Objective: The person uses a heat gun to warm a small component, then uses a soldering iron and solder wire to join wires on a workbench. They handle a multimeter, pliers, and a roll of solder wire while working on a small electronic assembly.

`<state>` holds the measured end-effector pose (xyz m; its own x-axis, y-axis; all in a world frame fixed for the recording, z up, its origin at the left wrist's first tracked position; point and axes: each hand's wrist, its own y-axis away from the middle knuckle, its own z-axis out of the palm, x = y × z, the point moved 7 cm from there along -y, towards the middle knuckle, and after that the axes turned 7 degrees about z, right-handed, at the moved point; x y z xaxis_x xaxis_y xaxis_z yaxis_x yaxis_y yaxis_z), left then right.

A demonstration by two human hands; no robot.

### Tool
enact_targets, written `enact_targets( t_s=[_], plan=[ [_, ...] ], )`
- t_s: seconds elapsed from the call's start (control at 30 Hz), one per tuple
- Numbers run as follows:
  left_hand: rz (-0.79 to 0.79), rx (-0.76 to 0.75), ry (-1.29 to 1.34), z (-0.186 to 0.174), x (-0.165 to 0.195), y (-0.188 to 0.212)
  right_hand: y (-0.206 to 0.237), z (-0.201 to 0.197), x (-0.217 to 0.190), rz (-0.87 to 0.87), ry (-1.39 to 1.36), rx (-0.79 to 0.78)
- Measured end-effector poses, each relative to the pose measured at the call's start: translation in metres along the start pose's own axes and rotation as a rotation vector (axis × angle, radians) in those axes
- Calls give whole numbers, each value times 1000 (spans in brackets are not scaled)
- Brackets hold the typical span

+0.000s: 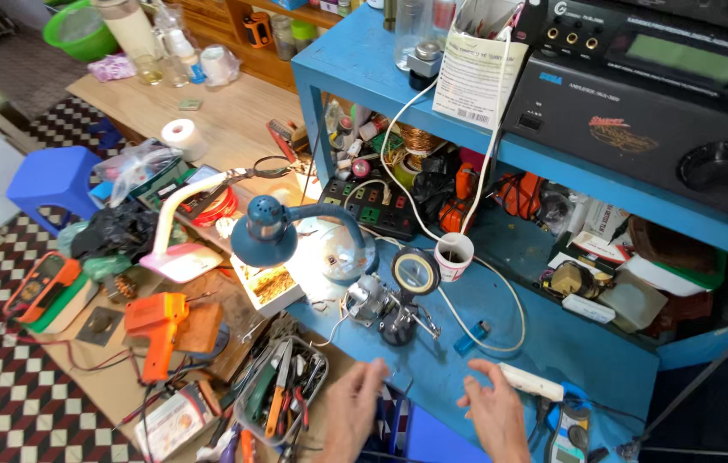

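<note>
White rectangular paper label (474,79) hangs off the blue shelf (355,64). Left hand (351,417) loose-fingered, holding nothing, beside tool tray (282,394); right hand (494,411) spread, fingertips touching white cylindrical tool (531,382).

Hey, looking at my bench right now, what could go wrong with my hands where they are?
1. Your right hand is beside a white cable that loops across the blue bench; snagging it might tip the paper cup.
2. Your left hand hovers next to a tray of pliers and cutters; a careless reach may meet sharp tips.
3. The magnifier stand stands close ahead and looks easy to knock.
</note>
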<state>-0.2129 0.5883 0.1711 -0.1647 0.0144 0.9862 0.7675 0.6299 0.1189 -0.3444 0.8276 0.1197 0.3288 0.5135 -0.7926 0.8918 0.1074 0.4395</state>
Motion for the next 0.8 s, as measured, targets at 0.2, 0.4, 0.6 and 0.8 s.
enact_targets(
  t_s=[0.2,0.4,0.6,0.8],
  plan=[
    [298,50,-170,-14,84,-106,-55,-26,-94,-35,-37,104],
    [956,-46,-521,44,119,-240,-75,-24,-116,-29,-96,175],
    [668,-351,-726,81,45,-330,-48,-48,-78,30,-116,223],
    [753,-471,-871,104,21,-346,-18,-82,-52,154,-74,296]
  ],
)
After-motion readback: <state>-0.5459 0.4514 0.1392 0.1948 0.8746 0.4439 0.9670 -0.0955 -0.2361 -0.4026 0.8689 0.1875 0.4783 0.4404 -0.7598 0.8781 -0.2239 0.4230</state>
